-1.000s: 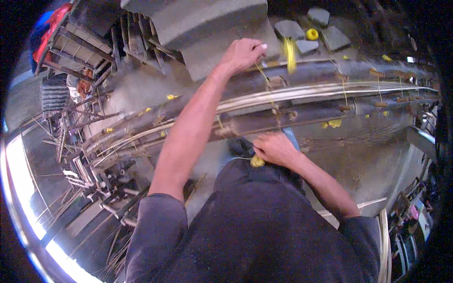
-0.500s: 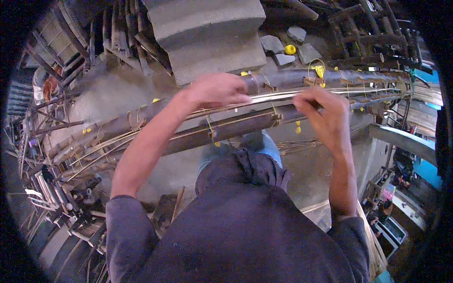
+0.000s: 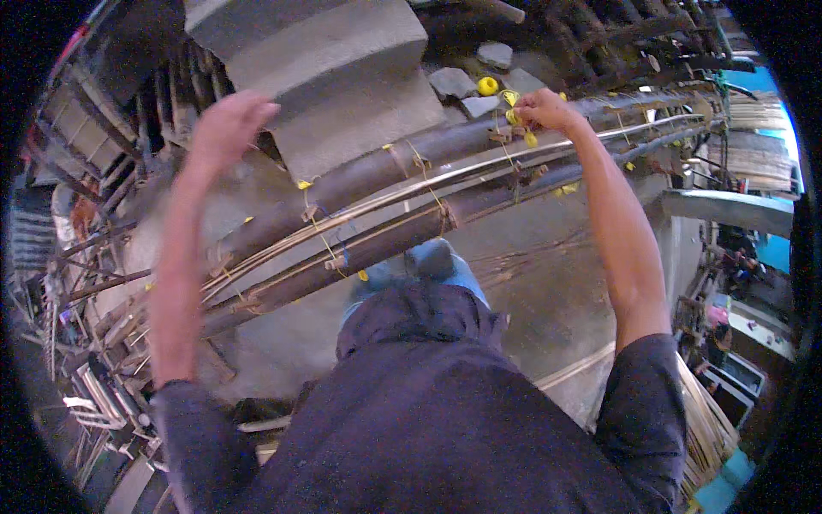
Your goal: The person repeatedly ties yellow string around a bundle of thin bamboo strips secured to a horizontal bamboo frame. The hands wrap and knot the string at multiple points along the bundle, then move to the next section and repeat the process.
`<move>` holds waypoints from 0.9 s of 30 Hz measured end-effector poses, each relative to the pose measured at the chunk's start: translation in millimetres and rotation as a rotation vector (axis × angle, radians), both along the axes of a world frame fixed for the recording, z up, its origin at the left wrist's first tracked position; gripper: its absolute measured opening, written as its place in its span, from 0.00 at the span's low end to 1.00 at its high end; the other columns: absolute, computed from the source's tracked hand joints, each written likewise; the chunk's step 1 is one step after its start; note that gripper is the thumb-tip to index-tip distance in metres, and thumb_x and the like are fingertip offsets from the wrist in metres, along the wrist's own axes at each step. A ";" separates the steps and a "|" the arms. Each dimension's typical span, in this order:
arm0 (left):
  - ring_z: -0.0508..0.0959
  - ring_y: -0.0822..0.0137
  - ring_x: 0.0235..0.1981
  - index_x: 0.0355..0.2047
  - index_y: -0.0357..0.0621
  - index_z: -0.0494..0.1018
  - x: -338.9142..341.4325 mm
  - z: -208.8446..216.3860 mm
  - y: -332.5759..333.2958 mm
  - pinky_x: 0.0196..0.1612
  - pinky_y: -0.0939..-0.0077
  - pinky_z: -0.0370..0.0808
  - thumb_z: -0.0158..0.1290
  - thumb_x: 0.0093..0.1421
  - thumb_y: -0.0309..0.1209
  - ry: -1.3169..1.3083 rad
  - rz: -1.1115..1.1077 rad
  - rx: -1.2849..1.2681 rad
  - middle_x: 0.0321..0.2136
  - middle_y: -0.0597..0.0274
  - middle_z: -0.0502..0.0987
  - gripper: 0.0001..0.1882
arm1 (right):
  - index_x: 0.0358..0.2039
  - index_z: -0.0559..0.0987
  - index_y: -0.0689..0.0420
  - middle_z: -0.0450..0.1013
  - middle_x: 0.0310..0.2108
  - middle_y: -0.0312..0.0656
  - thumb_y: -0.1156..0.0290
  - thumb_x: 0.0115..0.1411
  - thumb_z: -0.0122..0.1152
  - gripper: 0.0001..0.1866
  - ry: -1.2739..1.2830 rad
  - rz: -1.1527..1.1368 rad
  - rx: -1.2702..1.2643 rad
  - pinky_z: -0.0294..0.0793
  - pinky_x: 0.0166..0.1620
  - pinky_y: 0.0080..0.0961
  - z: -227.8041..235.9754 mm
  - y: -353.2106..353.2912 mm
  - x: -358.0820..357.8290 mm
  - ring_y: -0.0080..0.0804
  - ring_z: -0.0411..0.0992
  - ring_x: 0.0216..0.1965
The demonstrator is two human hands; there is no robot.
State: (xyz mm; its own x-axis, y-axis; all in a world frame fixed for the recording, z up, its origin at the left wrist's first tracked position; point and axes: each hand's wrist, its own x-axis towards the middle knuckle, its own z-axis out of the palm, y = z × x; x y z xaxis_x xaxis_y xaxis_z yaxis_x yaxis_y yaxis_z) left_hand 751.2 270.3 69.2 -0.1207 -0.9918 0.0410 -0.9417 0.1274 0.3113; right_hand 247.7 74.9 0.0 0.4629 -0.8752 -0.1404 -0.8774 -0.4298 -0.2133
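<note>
Two long dark poles run side by side across the view: a far pole (image 3: 351,182) and a near pole (image 3: 385,237). Thin pale strips (image 3: 364,206) lie lengthwise between them, and thin yellow ties with small wooden pieces cross the gap. At the far pole my right hand (image 3: 545,111) is closed on a hanging bundle of yellow cord (image 3: 514,116). My left hand (image 3: 235,127) is raised beyond the far pole at the left, clear of the poles. Motion smears its fingers, and nothing can be made out in it.
Concrete steps (image 3: 325,94) rise beyond the poles. Grey stones (image 3: 452,84) and a yellow ball of cord (image 3: 487,86) lie to their right. Stacked wood (image 3: 98,398) stands at the lower left; long pale strips (image 3: 706,411) lie at the lower right.
Both hands have left the pale strips. My left hand has swung up and left; my right hand has moved up to the yellow cord and closed on it. The view has shifted too.
</note>
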 end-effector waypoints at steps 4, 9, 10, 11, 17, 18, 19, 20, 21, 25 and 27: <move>0.75 0.54 0.44 0.37 0.43 0.74 -88.3 -11.9 19.2 0.45 0.64 0.73 0.52 0.59 0.32 0.206 -0.070 0.024 0.39 0.56 0.76 0.08 | 0.62 0.62 0.52 0.76 0.45 0.49 0.69 0.55 0.62 0.34 -0.568 -0.064 0.024 0.74 0.48 0.34 47.3 23.0 57.1 0.45 0.75 0.46; 0.76 0.56 0.47 0.40 0.42 0.72 -98.2 -27.6 72.0 0.49 0.67 0.72 0.53 0.57 0.26 0.187 0.109 0.057 0.42 0.55 0.76 0.10 | 0.53 0.70 0.57 0.74 0.32 0.40 0.67 0.57 0.62 0.23 -0.739 0.109 1.090 0.74 0.43 0.29 68.3 209.9 44.3 0.30 0.76 0.34; 0.76 0.56 0.47 0.41 0.42 0.73 -108.1 -26.0 72.8 0.50 0.67 0.72 0.53 0.57 0.27 0.261 0.181 0.043 0.42 0.55 0.76 0.11 | 0.56 0.68 0.56 0.75 0.33 0.39 0.63 0.60 0.60 0.25 -0.832 -0.086 1.685 0.74 0.42 0.27 47.6 244.9 39.0 0.25 0.76 0.33; 0.76 0.55 0.47 0.42 0.42 0.73 -123.8 -23.5 71.0 0.50 0.66 0.72 0.53 0.57 0.27 0.342 0.234 0.036 0.43 0.54 0.77 0.12 | 0.54 0.70 0.57 0.75 0.33 0.40 0.65 0.59 0.61 0.24 -0.962 -0.468 1.718 0.74 0.41 0.27 1.8 279.3 49.8 0.26 0.75 0.34; 0.78 0.56 0.45 0.48 0.44 0.72 -187.1 -44.8 80.3 0.49 0.64 0.72 0.54 0.57 0.30 0.372 0.214 0.124 0.44 0.55 0.78 0.17 | 0.33 0.79 0.61 0.75 0.31 0.44 0.63 0.62 0.56 0.13 -0.702 0.316 0.885 0.72 0.37 0.34 10.6 232.6 71.6 0.40 0.74 0.35; 0.78 0.55 0.43 0.46 0.45 0.73 -196.5 -58.3 88.0 0.47 0.63 0.73 0.54 0.57 0.30 0.404 0.208 0.114 0.43 0.55 0.78 0.15 | 0.33 0.79 0.59 0.75 0.31 0.44 0.65 0.61 0.56 0.11 -0.604 0.443 0.693 0.71 0.36 0.34 76.8 204.4 81.7 0.37 0.73 0.32; 0.78 0.54 0.42 0.44 0.45 0.74 -206.4 -68.9 94.7 0.45 0.62 0.73 0.54 0.57 0.30 0.437 0.192 0.097 0.43 0.56 0.78 0.14 | 0.33 0.80 0.58 0.75 0.30 0.45 0.66 0.60 0.57 0.09 -0.503 0.562 0.491 0.71 0.35 0.33 138.3 174.4 96.5 0.34 0.72 0.30; 0.78 0.53 0.42 0.43 0.46 0.75 -213.1 -78.5 94.4 0.44 0.61 0.73 0.54 0.57 0.30 0.534 0.247 -0.062 0.41 0.55 0.78 0.13 | 0.33 0.80 0.57 0.75 0.30 0.46 0.66 0.57 0.58 0.09 -0.397 0.742 0.308 0.71 0.36 0.36 170.5 157.8 119.5 0.38 0.73 0.31; 0.78 0.52 0.41 0.42 0.46 0.76 -218.4 -85.0 90.3 0.44 0.60 0.73 0.54 0.56 0.31 0.635 0.270 -0.226 0.39 0.55 0.79 0.12 | 0.34 0.80 0.56 0.74 0.31 0.47 0.66 0.54 0.59 0.09 -0.279 0.889 0.106 0.71 0.36 0.39 191.5 154.2 149.7 0.42 0.73 0.32; 0.79 0.54 0.35 0.35 0.47 0.79 -232.0 -90.7 72.6 0.39 0.63 0.74 0.56 0.56 0.35 0.291 0.394 -0.162 0.33 0.56 0.80 0.09 | 0.38 0.79 0.59 0.75 0.35 0.52 0.64 0.59 0.55 0.13 -0.762 1.019 0.140 0.72 0.40 0.45 106.1 130.5 267.5 0.53 0.73 0.36; 0.79 0.56 0.29 0.30 0.48 0.80 -231.8 -106.4 81.4 0.34 0.61 0.73 0.55 0.56 0.36 0.338 0.335 -0.267 0.28 0.58 0.81 0.08 | 0.38 0.79 0.60 0.76 0.36 0.53 0.60 0.61 0.52 0.16 -0.348 0.625 0.132 0.72 0.41 0.44 39.1 117.4 253.4 0.53 0.74 0.38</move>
State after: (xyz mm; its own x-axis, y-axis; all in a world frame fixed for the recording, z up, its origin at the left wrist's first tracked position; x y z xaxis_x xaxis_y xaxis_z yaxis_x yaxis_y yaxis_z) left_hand 519.5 351.7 -37.2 0.2640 -0.9236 0.2780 -0.7973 -0.0468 0.6018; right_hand 501.1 192.4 39.1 0.9081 -0.4183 0.0200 -0.3479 -0.7801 -0.5200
